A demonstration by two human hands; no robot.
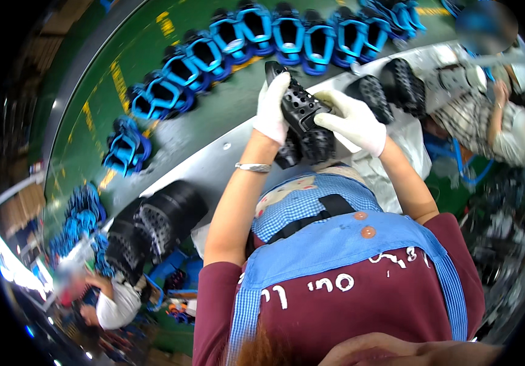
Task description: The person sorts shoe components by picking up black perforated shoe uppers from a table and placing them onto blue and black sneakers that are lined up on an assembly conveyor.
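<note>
Nearest the lens, a maroon shirt (360, 305) under a blue checked apron (335, 244) with two orange buttons, filling the lower middle. Above it, two bare forearms rising to white-gloved hands, a silver bracelet (253, 166) on the left wrist. Left hand (271, 110) wrapped around the side of a black perforated shoe (302, 110), fingers closed on it; right hand (354, 122) gripping the same shoe from the other side, fingertips pressed on its upper. Shoe held tilted in the air just above the grey bench edge (214, 161), a second black shoe (317, 146) directly beneath it, whether touching cannot be told. Little free room on the bench: black treaded soles (390, 88) close on the right, a stack of black shoes (153, 226) on the left. Beyond the bench edge, a green conveyor belt (220, 110) carrying a curved row of blue shoe lasts (262, 43), well apart from the hands, with open green surface between row and bench. More blue lasts (127, 149) lower on the belt. Another person in a checked top (488, 122) at far right, another in white (116, 305) at lower left, both blurred and bent by the rim. Right side below the bench dark and hard to make out.
</note>
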